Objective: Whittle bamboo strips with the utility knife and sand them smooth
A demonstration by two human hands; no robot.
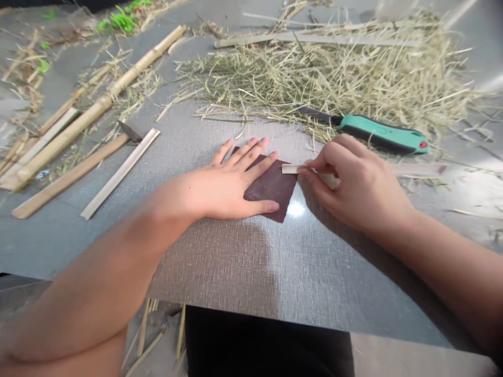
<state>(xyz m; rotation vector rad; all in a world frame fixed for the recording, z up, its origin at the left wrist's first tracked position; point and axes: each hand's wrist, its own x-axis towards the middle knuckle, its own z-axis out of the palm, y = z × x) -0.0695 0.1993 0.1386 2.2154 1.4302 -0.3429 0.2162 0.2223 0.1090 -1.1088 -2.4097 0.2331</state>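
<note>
On the grey textured tabletop (216, 272), the left hand (228, 191), fingers spread, lies flat on a dark maroon, sandpaper-like sheet (271, 188), presumably anchoring it; the right hand (349, 178), apparently for control, pinches a pale, slender wooden strip (290, 169) near the end overlapping the sheet.

A: Inscriptions, labels, brands, numbers: entry?
B: Legible text, none.
A: Teal-and-black-handled tool with a narrow dark blade (365, 127), marks?
B: One faint marking (371, 137) on the teal side of the handle; too blurred to read.
A: Small round red spot (423, 144) at the handle's end?
B: Any character on it, too small to tell.
</note>
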